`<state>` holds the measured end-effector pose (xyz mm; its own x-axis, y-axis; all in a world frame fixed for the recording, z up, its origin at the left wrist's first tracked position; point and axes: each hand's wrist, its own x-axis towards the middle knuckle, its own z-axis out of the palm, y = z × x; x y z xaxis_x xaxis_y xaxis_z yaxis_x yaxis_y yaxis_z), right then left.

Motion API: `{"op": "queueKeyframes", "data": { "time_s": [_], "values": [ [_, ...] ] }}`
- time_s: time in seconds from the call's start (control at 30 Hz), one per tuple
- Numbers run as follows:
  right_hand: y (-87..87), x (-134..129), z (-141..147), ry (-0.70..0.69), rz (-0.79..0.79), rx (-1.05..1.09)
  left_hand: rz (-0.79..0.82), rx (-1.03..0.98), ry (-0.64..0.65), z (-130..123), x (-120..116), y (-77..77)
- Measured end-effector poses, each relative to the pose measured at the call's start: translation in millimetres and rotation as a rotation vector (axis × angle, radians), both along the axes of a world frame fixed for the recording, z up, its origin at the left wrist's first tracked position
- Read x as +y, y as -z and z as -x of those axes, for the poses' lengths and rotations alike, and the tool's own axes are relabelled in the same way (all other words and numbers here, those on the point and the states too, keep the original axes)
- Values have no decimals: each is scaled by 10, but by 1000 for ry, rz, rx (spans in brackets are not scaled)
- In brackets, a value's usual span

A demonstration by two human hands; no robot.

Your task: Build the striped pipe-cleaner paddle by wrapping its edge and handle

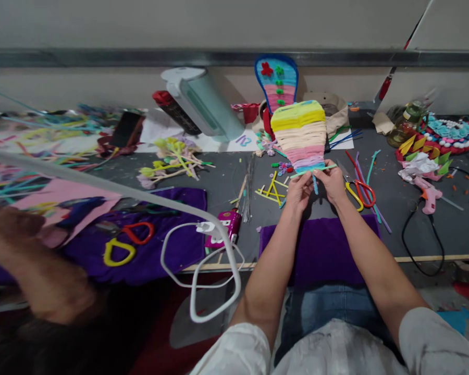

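Both my hands hold the narrow end of a striped pipe-cleaner panel (300,136), yellow at the top, then cream, pink and blue. My left hand (300,190) pinches its lower left edge. On the other side my right hand (331,182) is closed on the lower edge and a light green pipe cleaner (311,170) that crosses it. A short blue end hangs down between the hands. Behind the panel stands a similar blue-edged piece (279,78) with a red flower and green bits. Red and yellow scissors (359,195) lie just right of my right hand.
A co-worker's blurred arm (35,260) is at the left, near another pair of scissors (128,242). A white cable (195,208) loops over the table edge by a magenta box (223,229). A pink glue gun (428,195) lies right; a pale blue kettle (207,104) stands behind.
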<state>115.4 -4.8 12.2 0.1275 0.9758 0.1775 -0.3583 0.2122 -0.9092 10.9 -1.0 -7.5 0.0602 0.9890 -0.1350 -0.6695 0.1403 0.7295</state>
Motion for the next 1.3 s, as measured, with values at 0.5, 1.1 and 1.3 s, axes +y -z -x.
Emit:
{"op": "queueKeyframes", "data": {
  "time_s": [0.5, 1.1, 1.3],
  "values": [
    [66, 19, -1, 89, -16, -73, -2, 0, -60, -10, -30, -29],
    [-10, 0, 24, 96, 155, 35, 17, 3, -81, 6, 0, -36],
    [-10, 2, 36, 52, 289, 209, 16, 12, -127, -8, -3, -33]
  ]
}}
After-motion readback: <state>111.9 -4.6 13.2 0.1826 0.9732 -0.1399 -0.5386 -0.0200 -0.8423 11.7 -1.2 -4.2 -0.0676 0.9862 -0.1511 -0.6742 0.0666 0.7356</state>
